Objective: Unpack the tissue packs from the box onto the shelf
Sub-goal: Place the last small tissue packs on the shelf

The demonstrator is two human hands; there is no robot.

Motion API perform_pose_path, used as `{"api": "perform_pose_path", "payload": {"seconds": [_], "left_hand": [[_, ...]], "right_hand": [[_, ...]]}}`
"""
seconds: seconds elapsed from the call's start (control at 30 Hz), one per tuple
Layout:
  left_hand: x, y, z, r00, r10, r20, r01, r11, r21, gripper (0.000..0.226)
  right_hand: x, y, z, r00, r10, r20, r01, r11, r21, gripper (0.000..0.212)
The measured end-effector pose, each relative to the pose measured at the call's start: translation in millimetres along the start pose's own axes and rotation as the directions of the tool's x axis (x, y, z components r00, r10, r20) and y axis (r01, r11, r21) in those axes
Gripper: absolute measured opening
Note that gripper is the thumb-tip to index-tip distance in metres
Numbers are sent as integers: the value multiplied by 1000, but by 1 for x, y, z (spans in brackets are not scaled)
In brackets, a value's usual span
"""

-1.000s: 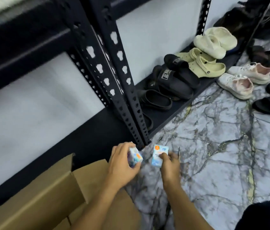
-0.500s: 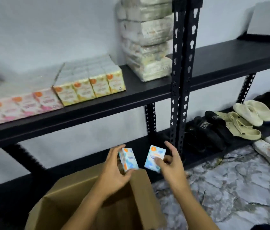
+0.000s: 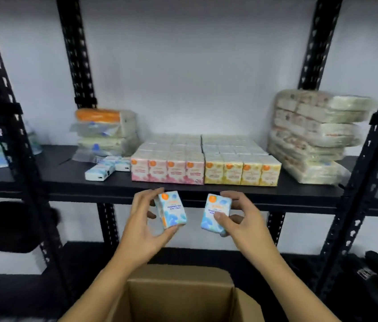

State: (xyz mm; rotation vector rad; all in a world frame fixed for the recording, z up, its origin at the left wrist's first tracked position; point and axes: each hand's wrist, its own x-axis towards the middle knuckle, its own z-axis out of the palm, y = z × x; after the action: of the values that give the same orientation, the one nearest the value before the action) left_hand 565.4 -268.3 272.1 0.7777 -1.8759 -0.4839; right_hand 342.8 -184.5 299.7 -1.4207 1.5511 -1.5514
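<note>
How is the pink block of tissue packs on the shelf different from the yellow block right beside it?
The pink block has pink printed fronts and sits to the left; the yellow block has yellow fronts and sits to the right, nearer the big wrapped stack. Both show four packs across the front, each with an orange dot, standing upright and touching on the black shelf.

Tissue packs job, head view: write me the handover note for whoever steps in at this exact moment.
Left hand: grips one blue tissue pack, upright, below the shelf edge.
Right hand: grips a second blue pack, same height, apart from the first.
Cardboard box stands open right below the hands; its contents are not visible.
Done: pink block and yellow block stand in neat rows on the shelf; a few blue packs lie loose to the left of the pink block.
Left: set both held packs on the shelf, probably by the loose blue ones, then check the box for more.
</note>
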Motion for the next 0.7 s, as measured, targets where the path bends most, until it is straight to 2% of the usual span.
{"api": "perform_pose_path", "payload": {"seconds": [0.17,0.43,0.57,0.7], "left_hand": [[22,-26,-69,984,-6,-178,13,999,38,80],[54,-75,-141,935,-59,-350,68,998,13,73],[67,-102,-155,900,-123,-418,97,992,-82,75],[90,-127,-164,874,-208,-439,153,975,-158,68]], "right_hand": [[38,-52,60,989,-112,91,118,991,-59,39],[103,-113,161,935,-284,211,341,882,-326,42],[136,-124,204,915,-294,275,387,830,-401,41],[169,-119,231,927,-221,303,354,781,-514,43]]}}
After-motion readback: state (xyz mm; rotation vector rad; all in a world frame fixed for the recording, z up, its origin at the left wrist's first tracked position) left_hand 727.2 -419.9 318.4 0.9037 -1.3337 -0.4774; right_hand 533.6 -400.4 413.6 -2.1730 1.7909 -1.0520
